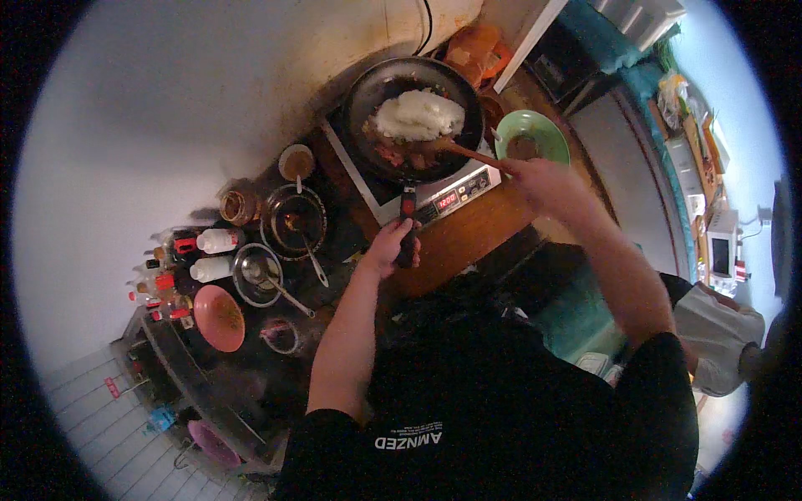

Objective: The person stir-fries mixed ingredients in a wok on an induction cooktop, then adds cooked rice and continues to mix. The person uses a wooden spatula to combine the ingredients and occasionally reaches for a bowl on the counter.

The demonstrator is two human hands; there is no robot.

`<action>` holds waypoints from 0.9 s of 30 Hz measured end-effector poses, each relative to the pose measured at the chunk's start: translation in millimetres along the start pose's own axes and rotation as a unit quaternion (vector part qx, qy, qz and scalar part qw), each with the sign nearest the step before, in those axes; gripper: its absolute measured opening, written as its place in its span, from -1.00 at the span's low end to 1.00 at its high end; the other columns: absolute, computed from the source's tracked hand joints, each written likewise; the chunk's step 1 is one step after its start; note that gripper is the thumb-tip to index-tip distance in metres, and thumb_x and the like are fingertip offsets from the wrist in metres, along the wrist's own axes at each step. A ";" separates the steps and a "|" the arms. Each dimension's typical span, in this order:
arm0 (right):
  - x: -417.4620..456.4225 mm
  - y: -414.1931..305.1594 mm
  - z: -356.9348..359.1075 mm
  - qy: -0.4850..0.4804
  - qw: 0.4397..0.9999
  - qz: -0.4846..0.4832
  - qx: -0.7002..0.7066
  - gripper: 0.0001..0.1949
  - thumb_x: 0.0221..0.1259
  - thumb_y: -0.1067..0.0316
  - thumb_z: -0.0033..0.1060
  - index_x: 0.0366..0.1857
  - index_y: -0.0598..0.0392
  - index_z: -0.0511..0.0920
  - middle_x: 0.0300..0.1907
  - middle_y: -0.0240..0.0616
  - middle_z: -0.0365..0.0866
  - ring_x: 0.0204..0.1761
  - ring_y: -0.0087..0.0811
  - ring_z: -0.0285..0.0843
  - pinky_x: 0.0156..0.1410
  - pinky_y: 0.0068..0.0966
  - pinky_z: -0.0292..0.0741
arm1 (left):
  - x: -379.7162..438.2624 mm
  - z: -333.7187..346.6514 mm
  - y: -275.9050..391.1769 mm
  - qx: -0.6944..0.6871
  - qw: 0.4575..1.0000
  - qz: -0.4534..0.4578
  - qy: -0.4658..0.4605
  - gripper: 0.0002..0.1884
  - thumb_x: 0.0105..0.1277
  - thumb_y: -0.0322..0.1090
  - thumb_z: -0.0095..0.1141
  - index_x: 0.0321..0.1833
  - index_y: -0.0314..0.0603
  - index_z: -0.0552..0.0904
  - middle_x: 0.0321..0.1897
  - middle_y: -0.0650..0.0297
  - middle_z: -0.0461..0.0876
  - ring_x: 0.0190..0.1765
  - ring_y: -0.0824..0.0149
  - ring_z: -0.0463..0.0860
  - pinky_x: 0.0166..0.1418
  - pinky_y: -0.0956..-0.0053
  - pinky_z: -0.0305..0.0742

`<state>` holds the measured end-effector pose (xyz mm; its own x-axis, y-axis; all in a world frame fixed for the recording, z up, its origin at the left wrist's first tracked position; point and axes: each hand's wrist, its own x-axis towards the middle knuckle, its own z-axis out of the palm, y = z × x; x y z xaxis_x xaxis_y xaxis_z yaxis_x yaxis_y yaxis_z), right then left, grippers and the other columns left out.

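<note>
A black frying pan (369,94) stands on an induction cooktop (369,191) with a lit red display. My left hand (393,247) grips the pan's black handle (408,210). In the pan lies a large white mound of food (420,116), with reddish pieces (401,155) and small bits around it. My right hand (539,181), slightly blurred, holds a wooden spatula (473,154); its front end is in the pan at the mound's lower edge. Right of the pan, close to my right hand, is a green bowl (554,134) with brownish residue inside.
At the left stand a small cup (296,163), a jar (239,206), a dark pot with a spoon (267,232), a metal bowl with a ladle (239,285), a pink plate (219,319) and several bottles (216,240). An orange bag (476,53) lies behind the pan. Another person (720,332) is at the far right.
</note>
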<state>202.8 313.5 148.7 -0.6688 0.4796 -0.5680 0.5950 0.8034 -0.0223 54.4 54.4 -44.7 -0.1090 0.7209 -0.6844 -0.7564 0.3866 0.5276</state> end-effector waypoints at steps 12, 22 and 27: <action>66.8 -24.8 -20.9 0.036 0.998 -0.041 -0.039 -0.51 0.29 0.33 -0.04 0.32 -0.33 0.47 -0.17 0.00 0.71 -0.16 0.03 0.71 -0.10 -0.04 0.65 | 7.4 16.0 -18.2 -0.035 0.998 -0.001 0.052 -0.65 0.55 0.10 -0.12 -0.08 -0.05 0.37 -0.61 0.33 0.33 -0.69 0.45 0.20 -0.62 0.46 0.13; 80.2 19.9 -94.6 0.026 0.987 -0.074 -0.141 -0.58 0.38 0.19 -0.03 0.30 -0.45 0.49 -0.12 -0.14 0.72 -0.11 -0.02 0.69 0.02 -0.11 0.61 | -3.7 29.4 -12.9 -0.031 0.993 -0.009 0.110 -0.67 0.55 0.09 -0.11 -0.08 -0.03 0.37 -0.61 0.36 0.29 -0.68 0.46 0.15 -0.61 0.44 0.07; 107.4 24.8 -45.1 0.039 0.992 -0.068 -0.096 -0.65 0.38 0.19 -0.02 0.20 -0.39 0.59 -0.15 -0.11 0.72 -0.12 -0.02 0.69 -0.01 -0.10 0.61 | -1.3 33.7 -14.1 -0.033 0.991 -0.013 0.130 -0.66 0.55 0.08 -0.11 -0.07 -0.05 0.36 -0.61 0.36 0.29 -0.70 0.47 0.13 -0.62 0.45 0.06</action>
<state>125.6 400.8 124.2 -0.7737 0.3822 -0.5053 0.4059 0.9114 0.0679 86.9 67.4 -34.3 -0.2446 0.5357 -0.8082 -0.8010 0.3581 0.4798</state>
